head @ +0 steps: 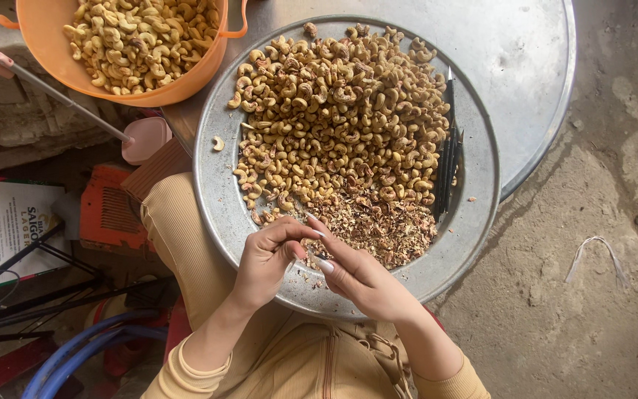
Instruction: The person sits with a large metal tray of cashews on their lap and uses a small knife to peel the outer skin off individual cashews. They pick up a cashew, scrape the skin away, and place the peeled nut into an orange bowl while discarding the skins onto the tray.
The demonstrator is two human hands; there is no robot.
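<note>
A round metal tray (219,199) rests on my lap, heaped with cashew kernels (341,111). A pile of brown skins and broken bits (378,222) lies at its near side. My left hand (263,262) pinches a cashew kernel (306,244) between thumb and fingertips over the tray's near rim. My right hand (363,277) meets it from the right, thumb and forefinger closed on a small dark tool (321,256) that is mostly hidden. Several dark thin blades (448,159) lie along the tray's right side. One kernel (218,142) sits alone on the left rim.
An orange plastic basket (46,37) full of cashews stands at the top left. A larger round metal sheet (526,66) lies under the tray's far side. A pink long-handled scoop (145,139), an orange crate (108,210) and a printed carton (5,222) are at the left. Bare concrete floor (592,258) lies to the right.
</note>
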